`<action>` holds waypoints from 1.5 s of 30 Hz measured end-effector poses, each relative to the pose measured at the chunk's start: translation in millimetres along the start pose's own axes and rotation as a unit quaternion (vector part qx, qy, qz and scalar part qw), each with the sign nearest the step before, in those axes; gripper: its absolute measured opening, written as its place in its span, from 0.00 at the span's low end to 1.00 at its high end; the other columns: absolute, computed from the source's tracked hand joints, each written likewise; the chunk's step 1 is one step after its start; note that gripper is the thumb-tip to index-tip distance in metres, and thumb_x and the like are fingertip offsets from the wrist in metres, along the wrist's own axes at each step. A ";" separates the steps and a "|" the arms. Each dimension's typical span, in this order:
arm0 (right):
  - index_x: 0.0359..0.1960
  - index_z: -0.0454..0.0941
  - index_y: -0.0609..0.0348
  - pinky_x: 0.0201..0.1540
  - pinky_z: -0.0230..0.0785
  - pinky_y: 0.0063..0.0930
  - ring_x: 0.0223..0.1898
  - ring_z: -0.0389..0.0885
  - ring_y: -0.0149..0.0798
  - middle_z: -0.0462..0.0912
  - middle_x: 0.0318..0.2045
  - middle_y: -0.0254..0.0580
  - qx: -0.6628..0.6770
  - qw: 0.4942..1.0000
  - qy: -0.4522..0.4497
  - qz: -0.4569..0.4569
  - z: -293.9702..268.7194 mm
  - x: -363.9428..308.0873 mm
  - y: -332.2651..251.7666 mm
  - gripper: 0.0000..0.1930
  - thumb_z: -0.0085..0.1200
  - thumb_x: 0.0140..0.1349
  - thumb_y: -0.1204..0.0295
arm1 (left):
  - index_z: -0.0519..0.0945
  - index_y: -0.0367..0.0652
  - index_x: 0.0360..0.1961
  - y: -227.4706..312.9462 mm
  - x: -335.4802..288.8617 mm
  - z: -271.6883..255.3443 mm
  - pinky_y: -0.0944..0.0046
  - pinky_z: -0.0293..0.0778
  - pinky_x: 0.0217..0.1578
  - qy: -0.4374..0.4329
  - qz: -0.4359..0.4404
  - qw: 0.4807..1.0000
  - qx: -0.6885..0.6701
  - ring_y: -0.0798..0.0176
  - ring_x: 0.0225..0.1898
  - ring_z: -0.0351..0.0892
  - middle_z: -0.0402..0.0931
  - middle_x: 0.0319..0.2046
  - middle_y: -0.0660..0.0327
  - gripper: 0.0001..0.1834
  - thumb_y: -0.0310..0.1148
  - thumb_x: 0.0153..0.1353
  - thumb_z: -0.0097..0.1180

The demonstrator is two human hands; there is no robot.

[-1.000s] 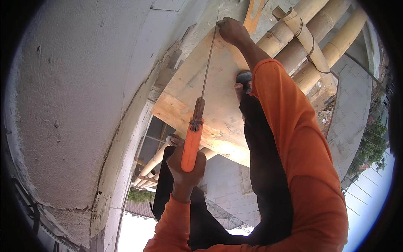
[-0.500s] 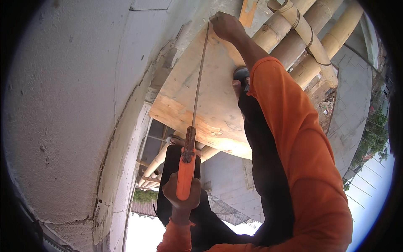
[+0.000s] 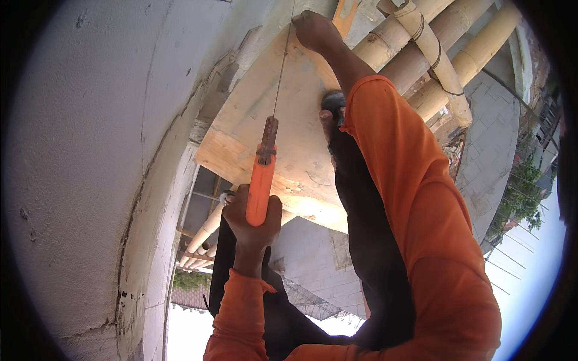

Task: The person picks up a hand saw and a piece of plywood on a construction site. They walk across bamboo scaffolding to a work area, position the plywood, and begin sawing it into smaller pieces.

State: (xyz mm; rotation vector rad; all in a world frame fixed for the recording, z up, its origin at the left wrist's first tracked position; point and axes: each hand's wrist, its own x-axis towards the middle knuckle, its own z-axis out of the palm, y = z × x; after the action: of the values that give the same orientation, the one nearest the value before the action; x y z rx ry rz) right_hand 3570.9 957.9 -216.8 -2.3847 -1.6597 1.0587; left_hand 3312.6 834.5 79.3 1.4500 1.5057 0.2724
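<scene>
In my left hand (image 3: 253, 219) is the orange handle of a handsaw (image 3: 261, 189), with the fingers wrapped round it. Its thin blade points away from me over a plywood board (image 3: 241, 129) and runs out past the upper edge of the picture. My right hand (image 3: 316, 31) is closed at the board's far corner, close beside the blade; its fingertips are partly hidden. A foot in a dark sandal (image 3: 332, 103) rests on the board, right of the blade.
Thick bamboo poles (image 3: 415, 66), tied together, lie at the far right under the board's side. A rough grey wall (image 3: 78, 150) rises close on the left. An orange-brown wood strip (image 3: 345, 17) lies beyond my right hand. Below the board, more bamboo (image 3: 205, 231) shows.
My left hand has pushed the saw forward, away from me, so the handle now overlaps the board's near edge. My right hand stays at the far corner. The view has shifted slightly.
</scene>
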 end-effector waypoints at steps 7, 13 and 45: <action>0.46 0.80 0.54 0.51 0.71 0.40 0.53 0.76 0.48 0.78 0.51 0.47 -0.071 0.994 -0.053 -0.062 -23.3 -10.9 -4.6 0.16 0.41 0.65 0.63 | 0.75 0.36 0.31 18.5 49.6 11.9 0.65 0.72 0.28 -0.021 -0.098 0.995 -0.029 0.62 0.22 0.71 0.77 0.25 0.55 0.07 0.29 0.53 0.52; 0.47 0.79 0.52 0.54 0.71 0.43 0.53 0.75 0.49 0.78 0.50 0.44 -0.019 0.999 -0.046 0.001 -40.6 -20.5 -34.9 0.17 0.39 0.65 0.64 | 0.77 0.35 0.30 0.3 8.9 0.8 0.65 0.72 0.26 0.016 -0.025 0.999 -0.016 0.60 0.18 0.69 0.77 0.24 0.52 0.07 0.24 0.49 0.51; 0.46 0.79 0.57 0.54 0.69 0.43 0.52 0.76 0.52 0.77 0.49 0.48 0.043 0.997 -0.050 -0.032 -29.6 -18.4 -32.4 0.17 0.37 0.69 0.65 | 0.71 0.36 0.23 9.1 73.1 30.9 0.68 0.65 0.21 -0.003 -0.130 0.989 -0.070 0.74 0.19 0.65 0.70 0.18 0.65 0.06 0.25 0.47 0.55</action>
State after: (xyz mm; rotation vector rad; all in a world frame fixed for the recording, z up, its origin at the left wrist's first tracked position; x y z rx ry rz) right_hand 3557.6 965.9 -171.8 -2.2441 -1.6718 1.2324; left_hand 3356.4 885.3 35.9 1.1292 1.6168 0.2108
